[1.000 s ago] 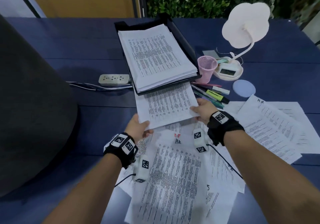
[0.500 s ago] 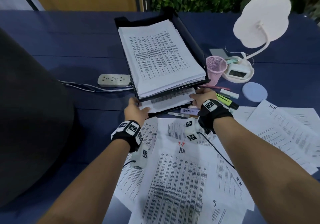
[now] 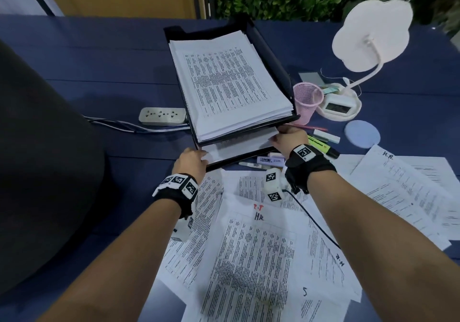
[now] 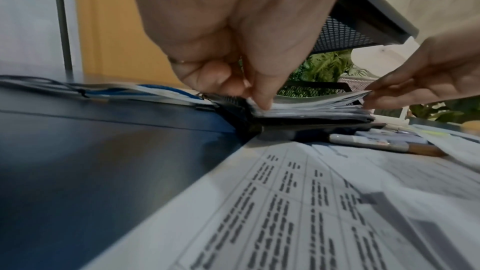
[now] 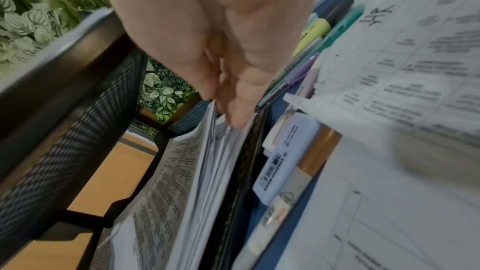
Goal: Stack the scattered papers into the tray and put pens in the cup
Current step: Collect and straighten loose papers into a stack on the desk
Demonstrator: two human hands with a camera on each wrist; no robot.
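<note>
Both hands pinch the front corners of the paper stack (image 3: 239, 145) in the black tray's (image 3: 271, 55) lower tier, left hand (image 3: 191, 162) and right hand (image 3: 290, 140); the low upper tier could crumple sheets, while pens (image 3: 258, 165) lie outside the pink cup (image 3: 307, 100).

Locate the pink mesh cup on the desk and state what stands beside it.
In the head view the pink mesh cup stands right of centre, between the black paper tray and the white lamp base, with pens lying just in front.
</note>
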